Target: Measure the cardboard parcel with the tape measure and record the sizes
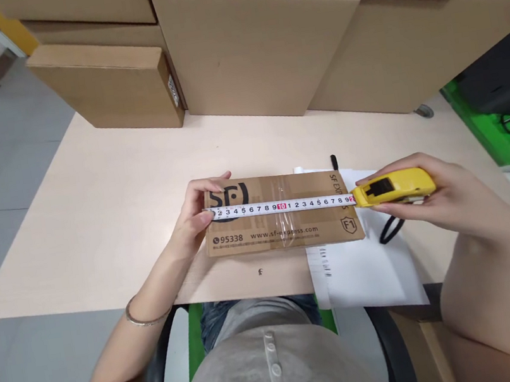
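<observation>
A small brown cardboard box [285, 231] with black SF Express print and clear tape lies in front of me. The white blade of a tape measure [391, 186] stretches along the box's upper face from its left end to its right. My left hand [196, 216] grips the box's left end, its thumb pressing the blade's end down there. In my right hand [427, 191] is the yellow case of the tape measure, at the box's right end. A black wrist strap [391, 229] hangs below the case.
White paper sheets [368, 276] lie partly under the box, and a black pen tip [333, 161] shows above it. Large cardboard boxes [243, 46] line the table's [74, 231] far side, with a flatter box [110, 88] at the left. A green tray [481, 138] stands right.
</observation>
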`<state>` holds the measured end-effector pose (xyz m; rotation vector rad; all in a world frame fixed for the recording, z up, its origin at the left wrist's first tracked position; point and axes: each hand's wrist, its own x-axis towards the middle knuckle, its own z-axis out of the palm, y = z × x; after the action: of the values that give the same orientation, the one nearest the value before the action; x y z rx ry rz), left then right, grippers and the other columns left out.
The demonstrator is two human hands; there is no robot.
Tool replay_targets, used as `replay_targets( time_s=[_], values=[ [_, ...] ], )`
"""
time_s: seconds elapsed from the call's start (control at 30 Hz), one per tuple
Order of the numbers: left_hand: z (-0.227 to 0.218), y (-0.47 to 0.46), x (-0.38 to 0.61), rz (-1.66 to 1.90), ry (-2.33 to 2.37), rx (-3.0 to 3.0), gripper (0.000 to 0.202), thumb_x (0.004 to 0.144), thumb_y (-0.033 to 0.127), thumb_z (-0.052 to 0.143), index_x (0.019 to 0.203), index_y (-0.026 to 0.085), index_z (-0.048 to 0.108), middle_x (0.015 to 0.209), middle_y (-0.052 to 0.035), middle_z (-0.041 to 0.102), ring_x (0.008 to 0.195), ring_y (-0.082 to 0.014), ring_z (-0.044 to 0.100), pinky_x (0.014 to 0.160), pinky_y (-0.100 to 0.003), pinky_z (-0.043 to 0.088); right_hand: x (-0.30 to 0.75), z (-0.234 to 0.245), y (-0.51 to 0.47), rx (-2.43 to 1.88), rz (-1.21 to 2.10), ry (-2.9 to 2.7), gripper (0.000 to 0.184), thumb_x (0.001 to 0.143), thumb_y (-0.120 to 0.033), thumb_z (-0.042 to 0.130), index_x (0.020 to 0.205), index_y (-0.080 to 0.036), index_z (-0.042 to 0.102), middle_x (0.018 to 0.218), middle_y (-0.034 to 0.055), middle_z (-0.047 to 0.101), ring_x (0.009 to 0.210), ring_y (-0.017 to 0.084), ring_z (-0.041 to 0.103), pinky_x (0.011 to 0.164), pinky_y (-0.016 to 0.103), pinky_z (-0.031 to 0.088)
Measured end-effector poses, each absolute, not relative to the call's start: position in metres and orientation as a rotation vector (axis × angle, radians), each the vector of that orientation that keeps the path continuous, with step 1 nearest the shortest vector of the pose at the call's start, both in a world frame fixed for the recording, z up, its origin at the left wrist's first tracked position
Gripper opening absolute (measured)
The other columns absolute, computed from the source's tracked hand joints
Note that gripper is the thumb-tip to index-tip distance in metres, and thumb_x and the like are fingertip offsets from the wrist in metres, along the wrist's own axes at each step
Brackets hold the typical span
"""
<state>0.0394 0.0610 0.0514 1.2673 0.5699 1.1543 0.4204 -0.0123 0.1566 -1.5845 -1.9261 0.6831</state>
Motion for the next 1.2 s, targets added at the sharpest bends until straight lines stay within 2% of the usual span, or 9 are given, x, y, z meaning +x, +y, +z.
replay_targets(
  time_s=[0.43, 0.53, 0.67, 0.77, 0.83, 0.93, 1.03, 1.13, 1.2],
  values=[
    [0.048, 0.067, 0.032, 1.163, 0.568, 1.380, 0.036, 0.083, 0.048, 0.072, 0.113, 0.031, 0.064, 0.127, -0.0036, 0.069, 0.139, -0.0344, 0.056, 0.115, -0.053, 0.044, 0.389, 0.184, -0.002, -1.455, 0.649, -2.114, 0.035, 0.083, -0.053, 0.082, 0.103, -0.029, 0.067, 0.097, 0.0042, 0.077, 0.077, 0.024, 0.071, 0.064, 0.037, 0.055],
    [0.043, 0.069, 0.026, 1.148, 0.577, 1.468, 0.044, 0.085, 0.060, 0.068, 0.117, 0.031, 0.065, 0.128, -0.0062, 0.068, 0.130, -0.0341, 0.059, 0.111, -0.052, 0.046, 0.353, 0.183, 0.015, -1.365, 0.711, -2.210, 0.037, 0.086, -0.054, 0.079, 0.106, -0.025, 0.065, 0.099, 0.0062, 0.078, 0.079, 0.023, 0.072, 0.064, 0.035, 0.054],
    [0.037, 0.068, 0.012, 1.213, 0.562, 1.693, 0.064, 0.093, 0.078, 0.044, 0.127, 0.028, 0.065, 0.128, -0.0108, 0.066, 0.123, -0.0338, 0.060, 0.110, -0.052, 0.047, 0.312, 0.176, 0.028, -1.237, 0.665, -2.302, 0.036, 0.090, -0.049, 0.074, 0.113, -0.023, 0.064, 0.104, 0.0066, 0.078, 0.081, 0.023, 0.073, 0.069, 0.036, 0.053],
    [0.040, 0.061, 0.000, 1.232, 0.548, 1.922, 0.065, 0.099, 0.074, 0.037, 0.139, 0.028, 0.061, 0.130, -0.0121, 0.064, 0.123, -0.0320, 0.060, 0.108, -0.049, 0.050, 0.308, 0.172, 0.028, -1.184, 0.646, -2.221, 0.036, 0.088, -0.049, 0.077, 0.112, -0.025, 0.063, 0.108, 0.0056, 0.078, 0.088, 0.024, 0.074, 0.073, 0.036, 0.055],
    [0.048, 0.052, -0.007, 1.241, 0.553, 2.147, 0.061, 0.097, 0.066, 0.051, 0.144, 0.027, 0.058, 0.127, -0.0124, 0.064, 0.119, -0.0301, 0.063, 0.100, -0.046, 0.055, 0.315, 0.167, 0.030, -1.184, 0.665, -2.061, 0.038, 0.086, -0.049, 0.080, 0.110, -0.026, 0.062, 0.106, 0.0042, 0.077, 0.089, 0.024, 0.074, 0.074, 0.036, 0.057],
    [0.063, 0.033, -0.010, 1.309, 0.555, 2.512, 0.058, 0.091, 0.045, 0.068, 0.144, 0.023, 0.060, 0.109, -0.0100, 0.066, 0.095, -0.0244, 0.068, 0.074, -0.036, 0.059, 0.327, 0.156, 0.040, -1.210, 0.711, -1.861, 0.041, 0.082, -0.050, 0.084, 0.104, -0.027, 0.060, 0.100, 0.0032, 0.075, 0.084, 0.024, 0.072, 0.071, 0.038, 0.058],
    [0.078, 0.013, -0.001, 1.346, 0.382, 2.642, 0.051, 0.095, 0.049, 0.061, 0.138, 0.021, 0.065, 0.084, -0.0043, 0.063, 0.073, -0.0202, 0.064, 0.059, -0.033, 0.055, 0.329, 0.144, 0.058, -1.248, 0.719, -1.744, 0.043, 0.079, -0.052, 0.085, 0.100, -0.026, 0.058, 0.099, 0.0038, 0.074, 0.086, 0.025, 0.072, 0.075, 0.043, 0.060],
    [0.084, 0.014, 0.015, 1.371, 0.270, 2.413, 0.046, 0.100, 0.049, 0.057, 0.136, 0.021, 0.067, 0.078, -0.0024, 0.064, 0.070, -0.0185, 0.064, 0.061, -0.033, 0.056, 0.324, 0.138, 0.071, -1.247, 0.731, -1.732, 0.046, 0.078, -0.056, 0.085, 0.098, -0.025, 0.057, 0.098, 0.0035, 0.073, 0.087, 0.025, 0.071, 0.077, 0.045, 0.060],
    [0.081, 0.033, 0.028, 1.443, 0.400, 2.183, 0.045, 0.099, 0.043, 0.063, 0.140, 0.027, 0.063, 0.098, -0.0060, 0.071, 0.088, -0.0204, 0.069, 0.076, -0.035, 0.059, 0.321, 0.138, 0.077, -1.235, 0.748, -1.767, 0.049, 0.077, -0.059, 0.085, 0.098, -0.025, 0.057, 0.095, 0.0028, 0.072, 0.084, 0.025, 0.071, 0.074, 0.044, 0.061]
  ],
)
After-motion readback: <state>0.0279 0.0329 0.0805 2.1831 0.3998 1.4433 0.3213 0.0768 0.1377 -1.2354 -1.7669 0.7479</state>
